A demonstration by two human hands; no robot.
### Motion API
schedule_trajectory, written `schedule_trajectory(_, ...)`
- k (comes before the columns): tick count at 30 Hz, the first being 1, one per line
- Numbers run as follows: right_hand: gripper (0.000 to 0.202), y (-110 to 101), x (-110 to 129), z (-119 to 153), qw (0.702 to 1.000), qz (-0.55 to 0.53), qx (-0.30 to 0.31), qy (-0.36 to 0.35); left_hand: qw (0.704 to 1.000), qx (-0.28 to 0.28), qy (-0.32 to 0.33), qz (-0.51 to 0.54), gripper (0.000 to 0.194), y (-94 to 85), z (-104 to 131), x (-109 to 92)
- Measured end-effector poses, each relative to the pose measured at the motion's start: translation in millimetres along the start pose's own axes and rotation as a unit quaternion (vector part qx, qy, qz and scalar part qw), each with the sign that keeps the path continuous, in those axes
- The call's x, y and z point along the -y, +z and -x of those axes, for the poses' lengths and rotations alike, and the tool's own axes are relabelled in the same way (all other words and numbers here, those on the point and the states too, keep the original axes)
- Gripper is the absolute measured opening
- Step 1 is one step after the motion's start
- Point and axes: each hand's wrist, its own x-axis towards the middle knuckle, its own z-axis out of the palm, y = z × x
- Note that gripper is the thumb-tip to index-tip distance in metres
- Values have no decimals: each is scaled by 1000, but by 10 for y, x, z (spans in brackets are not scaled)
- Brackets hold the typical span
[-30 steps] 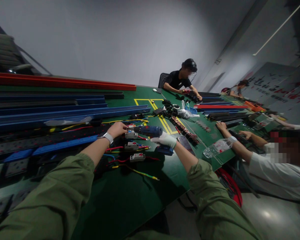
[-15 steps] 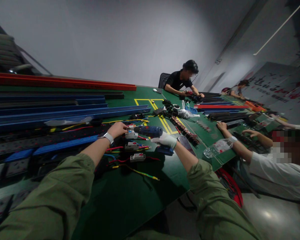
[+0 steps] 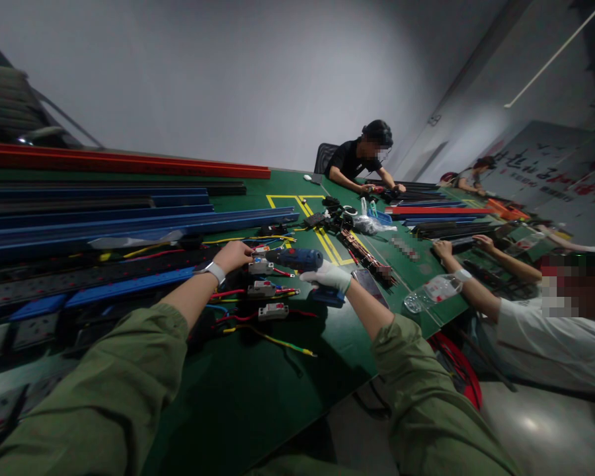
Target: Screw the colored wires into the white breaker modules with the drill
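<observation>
My right hand [image 3: 331, 276], in a white glove, grips a dark blue cordless drill [image 3: 302, 260] pointed left. Its front end meets a small white circuit breaker [image 3: 262, 250], and the exact contact is too small to make out. My bare left hand [image 3: 232, 259] is closed on that breaker's left side, with a watch on the wrist. Nearer to me lie a second breaker [image 3: 261, 267], a third breaker [image 3: 262, 289] and one more breaker [image 3: 273, 312], with red, blue and yellow-green wires attached.
Power strips [image 3: 79, 291] and blue metal profiles [image 3: 248, 218] fill the left side of the green table [image 3: 258, 396]. Copper strips [image 3: 364, 254], a phone [image 3: 369, 287] and a plastic bottle [image 3: 431, 292] lie to the right. Co-workers sit across and at right.
My hands, the drill and the breaker hold almost the same position. The co-worker at right has moved a hand forward over the black profiles.
</observation>
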Motion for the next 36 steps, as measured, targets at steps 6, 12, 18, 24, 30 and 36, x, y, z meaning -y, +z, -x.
schedule_trajectory(6, 15, 4, -25, -24, 1000, -3, 1, -3, 1000, 6, 0, 3, 33, -11, 6, -15)
schedule_trajectory(12, 20, 2, -43, -39, 1000, -1, 13, -8, 1000, 3, 1, -2, 34, -22, 22, -38)
schedule_trajectory(18, 29, 2, -58, -22, 1000, -5, 22, -20, 1000, 2, -1, -7, 31, -22, 22, -46)
schedule_trajectory(24, 28, 22, -73, -7, 999, -9, 27, -31, 1000, 3, -2, -4, 33, -18, 11, -37)
schedule_trajectory(30, 35, 64, -152, 43, 999, -11, -7, -39, 1000, 4, 2, -4, 34, -12, 10, -30)
schedule_trajectory(36, 34, 39, -159, 37, 999, -8, -8, -45, 1000, 3, 5, -7, 33, -19, 15, -39)
